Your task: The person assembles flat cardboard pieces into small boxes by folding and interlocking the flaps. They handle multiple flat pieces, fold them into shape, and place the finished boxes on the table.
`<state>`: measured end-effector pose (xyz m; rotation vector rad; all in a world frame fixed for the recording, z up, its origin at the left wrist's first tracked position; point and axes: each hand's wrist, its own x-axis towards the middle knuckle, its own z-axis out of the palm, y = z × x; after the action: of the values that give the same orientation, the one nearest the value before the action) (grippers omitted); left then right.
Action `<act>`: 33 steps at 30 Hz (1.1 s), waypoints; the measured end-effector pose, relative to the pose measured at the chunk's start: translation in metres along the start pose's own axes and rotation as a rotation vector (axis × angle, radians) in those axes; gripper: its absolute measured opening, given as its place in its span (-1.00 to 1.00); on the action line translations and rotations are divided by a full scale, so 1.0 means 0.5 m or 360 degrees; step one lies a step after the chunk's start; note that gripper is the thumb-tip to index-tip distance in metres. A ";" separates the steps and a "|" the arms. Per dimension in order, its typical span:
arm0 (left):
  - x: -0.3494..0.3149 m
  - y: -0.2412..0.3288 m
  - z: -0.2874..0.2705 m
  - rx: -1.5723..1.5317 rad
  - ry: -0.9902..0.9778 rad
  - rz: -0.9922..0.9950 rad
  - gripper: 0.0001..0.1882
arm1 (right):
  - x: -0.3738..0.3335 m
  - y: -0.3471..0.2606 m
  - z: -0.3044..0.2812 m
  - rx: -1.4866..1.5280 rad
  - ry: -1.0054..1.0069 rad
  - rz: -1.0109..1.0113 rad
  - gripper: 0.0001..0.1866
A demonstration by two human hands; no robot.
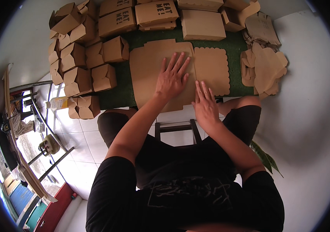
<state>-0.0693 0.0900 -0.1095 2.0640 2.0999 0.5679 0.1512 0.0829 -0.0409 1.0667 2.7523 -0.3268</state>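
Note:
A flat brown cardboard box blank [145, 73] lies unfolded on the green table, its scalloped panel [213, 69] toward the right. A crease or seam runs between its two main panels. My left hand [172, 77] rests flat on the larger panel, fingers spread and pointing away from me. Close to the near edge, my right hand [204, 103] lies along the crease with its fingers stretched out. Neither hand grips anything.
Folded small boxes [74, 81] crowd the table's left side. Larger closed boxes [203, 25] line the back. Flat cardboard blanks [265, 67] are piled at the right edge. A bottle [58, 103] stands out at the left, beside the boxes. Green tabletop [120, 92] shows around the blank.

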 end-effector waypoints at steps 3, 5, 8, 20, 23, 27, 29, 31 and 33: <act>0.002 -0.003 0.004 0.0106 -0.0046 0.0015 -0.28 | 0.011 -0.013 -0.046 -0.0027 -0.0059 0.0051 -0.45; 0.001 -0.003 0.007 0.0075 0.0014 0.0017 -0.28 | 0.034 -0.009 -0.080 -0.0084 -0.0213 0.0200 -0.50; -0.001 -0.003 0.011 0.0041 0.0030 0.0004 -0.28 | 0.098 0.027 -0.106 0.0320 0.0002 0.0388 -0.50; -0.004 -0.003 0.012 0.0031 0.0030 -0.0002 -0.26 | 0.249 0.072 0.106 0.0136 0.0624 0.0091 -0.28; 0.002 0.000 0.014 0.0032 0.0038 -0.0006 -0.26 | 0.228 0.068 0.102 0.0120 0.0584 0.0118 -0.27; -0.001 0.000 0.009 0.0062 -0.0004 -0.0006 -0.25 | 0.196 0.046 0.092 0.0182 0.0511 0.0195 -0.27; -0.003 -0.001 0.009 0.0036 -0.0004 -0.0003 -0.25 | 0.182 0.031 0.090 0.0212 0.0491 0.0240 -0.28; -0.003 -0.002 0.009 0.0022 -0.0001 -0.0001 -0.25 | 0.167 0.022 0.088 0.0220 0.0458 0.0267 -0.28; -0.002 -0.003 0.010 0.0005 0.0017 0.0007 -0.25 | 0.151 0.015 0.085 0.0202 0.0438 0.0261 -0.28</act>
<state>-0.0687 0.0898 -0.1146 2.0723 2.1035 0.5778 0.1048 0.1257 -0.1007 1.4606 2.8841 -0.3597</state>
